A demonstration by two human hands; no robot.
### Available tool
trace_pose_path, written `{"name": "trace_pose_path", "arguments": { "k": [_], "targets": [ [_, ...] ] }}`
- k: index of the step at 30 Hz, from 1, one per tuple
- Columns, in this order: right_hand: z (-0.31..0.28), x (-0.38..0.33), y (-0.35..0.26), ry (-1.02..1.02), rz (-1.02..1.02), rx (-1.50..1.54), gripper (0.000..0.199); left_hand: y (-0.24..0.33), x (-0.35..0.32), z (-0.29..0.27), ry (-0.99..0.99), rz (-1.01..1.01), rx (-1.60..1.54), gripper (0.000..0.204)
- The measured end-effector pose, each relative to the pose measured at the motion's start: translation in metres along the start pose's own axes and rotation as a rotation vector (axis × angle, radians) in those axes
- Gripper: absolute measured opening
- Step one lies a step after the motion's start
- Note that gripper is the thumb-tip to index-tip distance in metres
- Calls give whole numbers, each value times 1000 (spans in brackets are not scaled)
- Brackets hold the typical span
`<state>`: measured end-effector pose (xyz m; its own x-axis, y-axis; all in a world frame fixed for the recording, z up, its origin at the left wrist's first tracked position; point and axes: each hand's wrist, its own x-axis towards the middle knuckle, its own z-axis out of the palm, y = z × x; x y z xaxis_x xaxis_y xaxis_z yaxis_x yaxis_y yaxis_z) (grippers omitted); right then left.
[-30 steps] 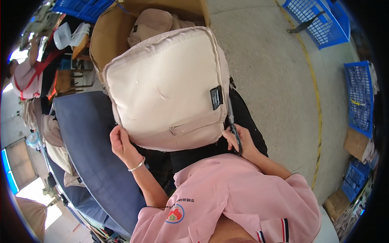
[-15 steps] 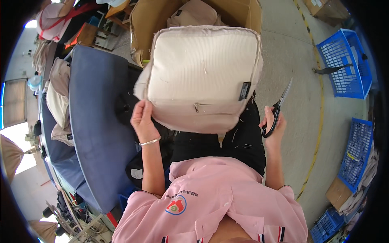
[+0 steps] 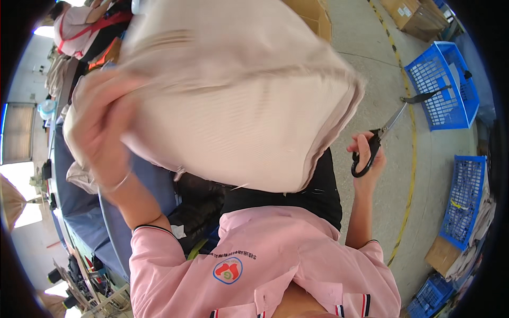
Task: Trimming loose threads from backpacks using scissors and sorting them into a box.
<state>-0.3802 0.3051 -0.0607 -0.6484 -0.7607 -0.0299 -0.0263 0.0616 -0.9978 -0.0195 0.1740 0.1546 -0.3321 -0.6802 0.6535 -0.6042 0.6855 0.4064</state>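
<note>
The person is wearing a pink shirt (image 3: 286, 238) and black trousers (image 3: 281, 204). Of the two hands, the left hand (image 3: 103, 127), blurred, is gripping the left side of a large beige bag (image 3: 238, 122); the right hand (image 3: 369, 165), well apart from the bag, is holding black-handled scissors (image 3: 377, 139), their blades pointing up and to the right. The bag is hanging tilted above the lap, its upper part blurring and a zip pull (image 3: 180, 173) dangling at its lower edge. To the left, a blue-covered counter (image 3: 85, 212) is showing. Beyond the bag, a cardboard box (image 3: 317, 18) is peeking out. Blue baskets (image 3: 445, 87) are standing to the right, past a yellow floor line (image 3: 412, 185). At upper left, a co-worker (image 3: 74, 32) is wearing red straps.
</note>
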Motion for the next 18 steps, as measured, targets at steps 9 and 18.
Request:
{"name": "trace_pose_path", "arguments": {
  "k": [9, 18],
  "targets": [
    [48, 43, -3, -191, -298, -94, 33, -34, 20, 210, -531, 167, -291, 8],
    [34, 90, 34, -252, -440, -395, 32, -49, 25, 233, -601, 61, -473, 7]
  ]
}}
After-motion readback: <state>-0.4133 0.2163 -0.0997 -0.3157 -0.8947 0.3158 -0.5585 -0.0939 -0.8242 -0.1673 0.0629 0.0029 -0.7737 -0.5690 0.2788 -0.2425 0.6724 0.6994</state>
